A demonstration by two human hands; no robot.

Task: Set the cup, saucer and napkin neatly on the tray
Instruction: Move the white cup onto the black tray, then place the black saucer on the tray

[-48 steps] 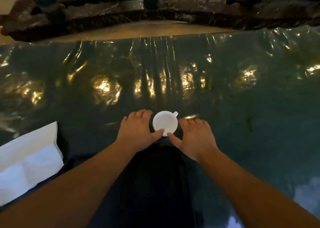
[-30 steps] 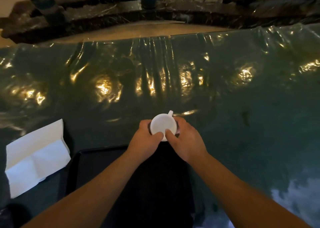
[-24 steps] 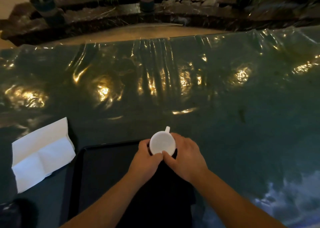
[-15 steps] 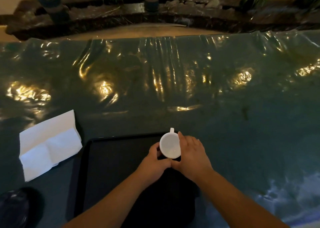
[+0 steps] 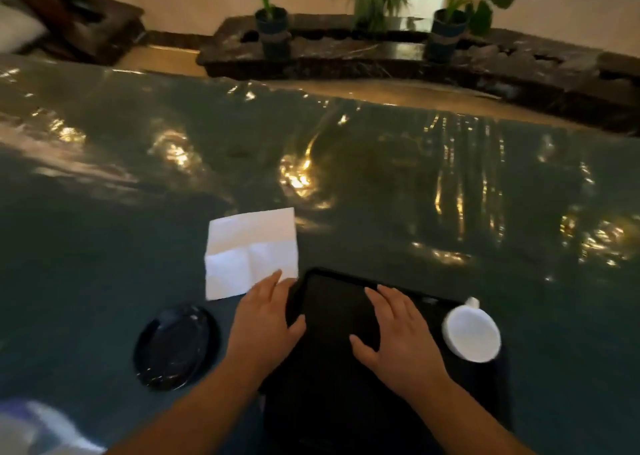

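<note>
Resting just right of the spread, empty right hand (image 5: pixel 394 337), the cup (image 5: pixel 471 334) sits on the tray (image 5: pixel 332 302).

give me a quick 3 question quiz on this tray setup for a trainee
1. True or false: the white cup already stands on the black tray.
2. Which item lies nearest the left hand?
A. the napkin
B. the cup
C. a potted plant
3. Fill in: the dark saucer sits on the table, to the ____ of the tray.

Key
1. True; it stands at the tray's right end.
2. A; the left hand's fingertips reach the napkin's near corner, while the right hand is spread over the tray.
3. left
</note>
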